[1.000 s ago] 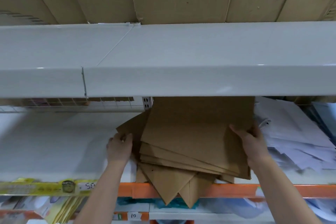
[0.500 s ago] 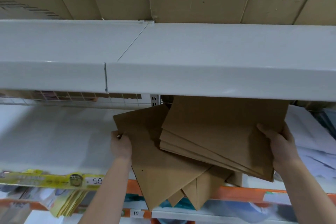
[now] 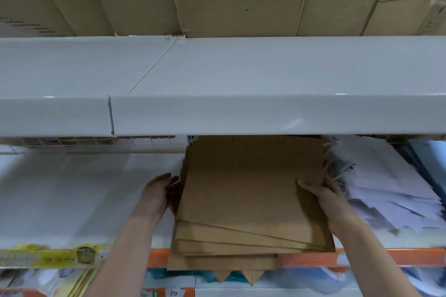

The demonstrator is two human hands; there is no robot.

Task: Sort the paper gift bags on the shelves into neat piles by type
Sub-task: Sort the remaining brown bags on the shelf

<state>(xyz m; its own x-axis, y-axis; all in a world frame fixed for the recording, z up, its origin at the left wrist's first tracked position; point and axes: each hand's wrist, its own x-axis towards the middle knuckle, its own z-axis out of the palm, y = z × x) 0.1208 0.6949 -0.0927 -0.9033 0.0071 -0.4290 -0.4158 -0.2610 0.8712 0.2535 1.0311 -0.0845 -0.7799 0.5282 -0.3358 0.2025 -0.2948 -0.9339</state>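
Observation:
A pile of flat brown paper bags (image 3: 246, 200) lies on the white shelf (image 3: 72, 200), its front edge hanging over the orange shelf lip (image 3: 362, 257). My left hand (image 3: 158, 194) presses flat against the pile's left side. My right hand (image 3: 324, 200) grips the right side, thumb on top of the uppermost bag. The bags lie nearly square to each other. The pile's rear part is hidden under the upper shelf.
A slanted heap of white paper bags (image 3: 391, 188) with string handles sits right of the brown pile. The upper white shelf (image 3: 217, 91) overhangs. A yellow price strip (image 3: 48, 258) lines the left lip. More goods show on the shelf below.
The fanned, skewed brown bags have been turned and pushed together into one nearly squared pile. My hands now clamp it from both sides.

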